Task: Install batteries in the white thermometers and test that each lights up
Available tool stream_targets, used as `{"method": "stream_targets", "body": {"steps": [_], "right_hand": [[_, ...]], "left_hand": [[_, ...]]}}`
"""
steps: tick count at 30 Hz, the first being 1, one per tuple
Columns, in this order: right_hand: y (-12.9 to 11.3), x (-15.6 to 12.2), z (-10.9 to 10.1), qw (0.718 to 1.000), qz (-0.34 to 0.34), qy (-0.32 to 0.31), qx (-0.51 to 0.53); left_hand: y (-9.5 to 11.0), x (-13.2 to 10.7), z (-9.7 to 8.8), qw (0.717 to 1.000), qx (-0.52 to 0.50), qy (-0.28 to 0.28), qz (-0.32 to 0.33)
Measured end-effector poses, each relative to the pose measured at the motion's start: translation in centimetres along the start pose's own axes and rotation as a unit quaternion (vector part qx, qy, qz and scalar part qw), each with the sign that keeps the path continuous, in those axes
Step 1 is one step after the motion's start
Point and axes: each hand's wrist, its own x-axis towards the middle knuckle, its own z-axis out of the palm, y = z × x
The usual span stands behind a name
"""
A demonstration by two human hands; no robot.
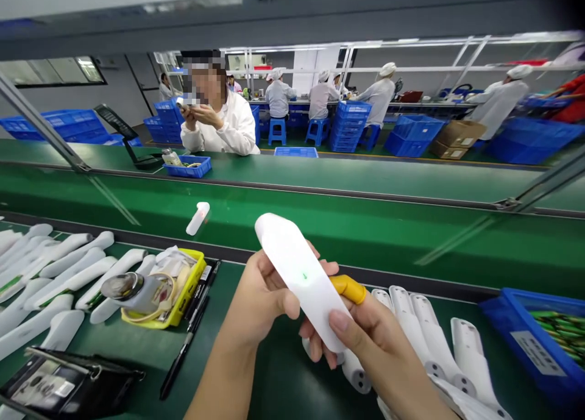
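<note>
A white handheld device point(292, 255) with a small green light on its face is tilted in front of me, held in both hands. My left hand point(258, 298) grips its left side, thumb on the near edge. My right hand point(370, 322) closes round the lower end, its thumb on the face; a yellow finger cot point(350, 288) covers one finger. Similar white housings point(439, 341) lie below and right of my hands, some with paired dark holes at the ends. More white housings point(68, 280) lie in rows on the left.
A yellow tray point(200, 286) with a capped bottle point(132, 289), black pens point(183, 353) and a black holder point(95, 377) are at left. A blue bin point(503, 322) of green parts stands right. Another white device point(198, 219) lies on the green belt point(365, 231). A co-worker point(233, 124) sits opposite.
</note>
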Motion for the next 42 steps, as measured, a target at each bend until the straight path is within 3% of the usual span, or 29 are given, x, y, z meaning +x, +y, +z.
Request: {"method": "stream_targets", "body": {"steps": [6,9,16,18,20,22,23,25,27,29,31,33,35,39,42], "right_hand": [[-0.7,-0.6,0.5,0.998,0.029,0.019,-0.044],[-0.8,-0.8,0.4,0.993,0.031,0.031,-0.107],[-1.0,-0.9,-0.1,0.969,0.011,0.018,-0.245],[-0.9,0.2,-1.2,0.969,-0.008,0.025,-0.244],[-0.4,1.9,-3.4,0.968,-0.015,0.073,-0.24],[0.2,3.8,-6.6,0.934,0.027,0.172,-0.313],[0.6,4.5,-8.4,0.891,0.071,0.224,-0.389],[1.6,5.5,-11.6,0.831,0.121,0.299,-0.454],[2.7,5.8,-13.8,0.793,0.149,0.348,-0.477],[3.7,5.9,-14.8,0.781,0.159,0.363,-0.483],[3.9,5.7,-15.3,0.788,0.154,0.352,-0.481],[3.2,5.1,-16.2,0.792,0.144,0.348,-0.48],[1.5,3.4,-17.8,0.775,0.15,0.379,-0.484],[-1.6,-3.5,-22.2,0.675,0.242,0.511,-0.474],[-1.3,-8.0,-25.0,0.599,0.354,0.58,-0.424]], "left_hand": [[-0.4,0.5,-0.9,0.996,-0.011,-0.068,0.057],[-0.4,0.5,-1.1,0.997,-0.008,-0.072,0.039],[-0.5,0.6,-0.6,0.999,0.029,-0.035,0.017],[-0.8,0.8,-0.4,0.995,0.098,-0.01,-0.01],[-1.5,0.8,-0.4,0.966,0.243,0.045,-0.076],[-2.5,0.7,-0.6,0.887,0.418,0.098,-0.17],[-3.2,0.6,-0.8,0.836,0.489,0.108,-0.224],[-4.5,0.5,-0.9,0.753,0.574,0.074,-0.315],[-5.7,0.5,-0.8,0.709,0.606,0.006,-0.361],[-6.5,0.6,-0.5,0.688,0.624,-0.044,-0.368],[-7.0,0.7,-0.2,0.675,0.638,-0.065,-0.365],[-7.6,0.7,-0.2,0.669,0.643,-0.077,-0.366],[-8.2,0.6,-0.3,0.662,0.643,-0.089,-0.375],[-9.0,0.3,-0.4,0.653,0.646,-0.101,-0.382],[-8.5,0.3,-0.4,0.647,0.657,-0.105,-0.372]]}}
